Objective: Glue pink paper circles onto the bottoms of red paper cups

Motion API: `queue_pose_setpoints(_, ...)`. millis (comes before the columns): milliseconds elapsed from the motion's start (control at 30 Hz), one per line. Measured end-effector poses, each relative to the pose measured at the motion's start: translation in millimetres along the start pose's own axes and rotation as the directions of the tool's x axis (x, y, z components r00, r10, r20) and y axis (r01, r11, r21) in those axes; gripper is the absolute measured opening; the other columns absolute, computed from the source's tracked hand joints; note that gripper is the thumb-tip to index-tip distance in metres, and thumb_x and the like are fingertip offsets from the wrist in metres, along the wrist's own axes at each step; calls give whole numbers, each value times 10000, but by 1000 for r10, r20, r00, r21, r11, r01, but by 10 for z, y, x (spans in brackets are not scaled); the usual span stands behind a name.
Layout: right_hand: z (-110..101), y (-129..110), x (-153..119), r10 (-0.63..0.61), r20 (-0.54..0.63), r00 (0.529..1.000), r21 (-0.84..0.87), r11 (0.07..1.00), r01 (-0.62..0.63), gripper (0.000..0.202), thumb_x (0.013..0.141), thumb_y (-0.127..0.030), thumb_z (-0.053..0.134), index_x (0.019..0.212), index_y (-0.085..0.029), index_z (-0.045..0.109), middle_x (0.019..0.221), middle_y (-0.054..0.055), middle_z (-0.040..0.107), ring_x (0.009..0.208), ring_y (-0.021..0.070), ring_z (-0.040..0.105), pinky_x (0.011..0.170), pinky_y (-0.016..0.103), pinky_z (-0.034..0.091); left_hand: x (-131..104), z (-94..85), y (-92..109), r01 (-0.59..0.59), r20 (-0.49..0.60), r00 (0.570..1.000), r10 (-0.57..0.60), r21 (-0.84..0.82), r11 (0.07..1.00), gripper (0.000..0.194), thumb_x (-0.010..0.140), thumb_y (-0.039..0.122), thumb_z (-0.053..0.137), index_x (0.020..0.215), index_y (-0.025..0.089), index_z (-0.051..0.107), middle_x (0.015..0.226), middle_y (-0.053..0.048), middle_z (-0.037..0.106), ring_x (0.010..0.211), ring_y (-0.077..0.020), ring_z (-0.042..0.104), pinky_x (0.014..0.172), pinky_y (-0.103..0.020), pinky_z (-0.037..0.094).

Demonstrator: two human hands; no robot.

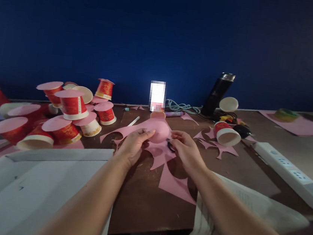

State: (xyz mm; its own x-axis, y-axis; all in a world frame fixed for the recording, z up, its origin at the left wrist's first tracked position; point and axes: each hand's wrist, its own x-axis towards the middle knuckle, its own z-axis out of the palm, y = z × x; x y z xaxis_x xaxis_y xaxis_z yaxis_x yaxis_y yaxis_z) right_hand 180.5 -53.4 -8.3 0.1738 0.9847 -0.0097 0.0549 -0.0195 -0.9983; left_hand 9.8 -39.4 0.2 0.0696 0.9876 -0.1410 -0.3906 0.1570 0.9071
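A pink paper disc (159,131) is held up above the table between my two hands. My left hand (136,142) pinches its left edge with thumb and fingers. By the disc's right edge, my right hand (185,147) is closed around dark-handled scissors (171,146), whose blades are hard to make out. Pink paper offcuts (157,156) with curved cut edges lie under and around the hands. Another pink scrap (177,186) rests closer to the table's front edge.
Red paper cups (74,106) topped with pink discs crowd the left. A white box (38,187) sits front left. On the right are a tipped cup (228,135), a black bottle (218,94), a power strip (288,172) and a crumpled bag (253,208).
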Motion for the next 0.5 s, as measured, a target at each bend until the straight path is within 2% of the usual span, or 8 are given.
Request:
queue_pose_setpoints(67, -60, 21, 85, -114, -191, 975, -140, 986, 88, 520, 652, -295, 641, 1165, -225, 585, 1156, 76, 570, 806, 155, 577, 699, 275, 463, 21, -9, -3, -16, -52, 999, 15, -21, 1000, 322, 573, 345, 822, 667, 147, 586, 652, 33, 546, 553, -50, 462, 508, -183, 344)
queue_pose_setpoints(100, -108, 22, 133, -140, -273, 952, -190, 978, 89, 590, 651, -289, 634, 1231, -222, 555, 1252, 99, 521, 884, 177, 583, 782, 299, 470, 28, -13, -6, -14, -64, 998, 13, -23, 1000, 323, 571, 340, 823, 664, 146, 582, 648, 36, 539, 544, -46, 454, 500, -179, 343)
queue_pose_setpoints(233, -348, -16, 294, -122, -486, 865, -210, 977, 20, 807, 651, -288, 630, 1415, -179, 395, 1377, 154, 390, 1036, 256, 558, 955, 380, 425, 30, -18, -23, 2, -65, 998, -2, -1, 1000, 328, 574, 331, 820, 650, 142, 562, 636, 41, 518, 520, -38, 437, 480, -166, 344)
queue_pose_setpoints(367, -515, -39, 359, -71, -581, 811, -209, 976, -65, 815, 661, -304, 639, 1431, -202, 392, 1365, 164, 372, 1156, 346, 480, 977, 436, 402, 30, -24, -45, -11, -76, 997, 12, 15, 1000, 338, 570, 336, 819, 644, 148, 548, 628, 45, 517, 503, -33, 428, 471, -165, 340)
queue_pose_setpoints(500, -563, 24, 408, -134, -593, 794, -295, 954, -60, 791, 676, -333, 635, 1425, -233, 402, 1313, 130, 423, 1193, 331, 458, 990, 420, 395, 65, -50, -5, -52, -127, 991, 49, -21, 998, 349, 538, 318, 823, 626, 155, 527, 581, 60, 479, 481, -29, 399, 454, -163, 310)
